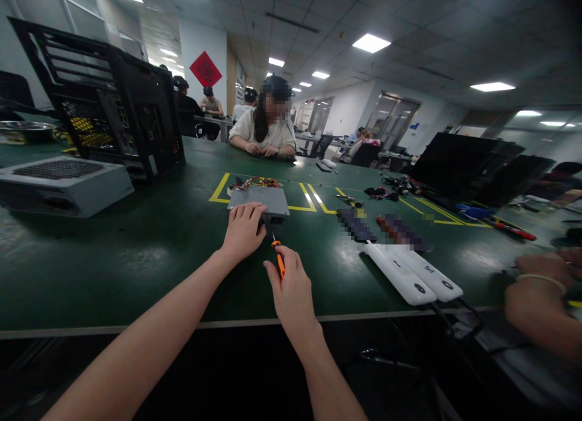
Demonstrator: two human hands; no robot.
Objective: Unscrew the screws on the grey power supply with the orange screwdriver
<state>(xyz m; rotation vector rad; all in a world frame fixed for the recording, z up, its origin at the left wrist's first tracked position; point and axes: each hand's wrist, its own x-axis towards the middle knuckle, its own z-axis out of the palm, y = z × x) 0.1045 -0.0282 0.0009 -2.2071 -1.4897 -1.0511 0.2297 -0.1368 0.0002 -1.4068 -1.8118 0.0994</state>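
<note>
A small grey computer power supply (259, 196) lies on the green table, with a bundle of coloured wires (261, 182) at its far side. My left hand (245, 230) grips its near left part, fingers over the top and thumb at the front face. In my right hand (291, 284) is a screwdriver (280, 263) with an orange and black handle. Its thin shaft points at the front of the power supply; whether the tip touches is too small to tell.
At the left stand a black computer case (118, 105) and a larger power supply (68, 181). Two white power banks (409, 272) and blurred-out phones lie to the right, near another person's arm (541, 293). A person (268, 121) sits across the green table (136, 275).
</note>
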